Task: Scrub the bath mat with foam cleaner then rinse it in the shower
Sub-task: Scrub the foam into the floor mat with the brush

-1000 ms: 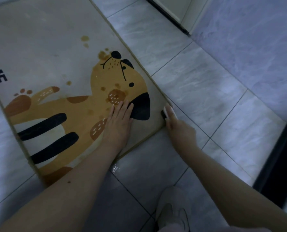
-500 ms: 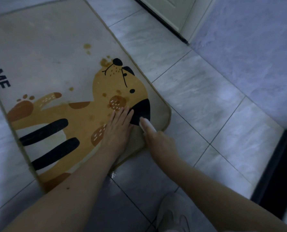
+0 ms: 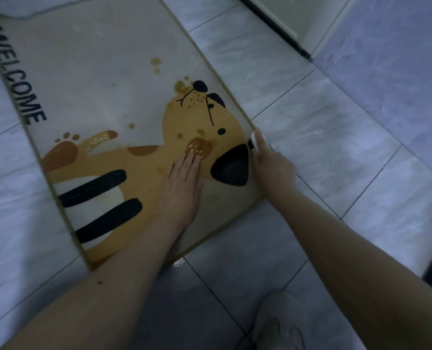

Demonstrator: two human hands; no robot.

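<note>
we press our left hand (image 3: 182, 184), flat and open, on the bath mat (image 3: 103, 79), which lies on the floor tiles (image 3: 323, 127). our right hand (image 3: 270, 162) grips a small white scrubber (image 3: 255, 140) at the mat's right edge, so it's the nearer hand; mat's long axis runs away from us.

Tiled floor (image 3: 310, 117) (grey) under bath mat (image 3: 96, 79)
</note>
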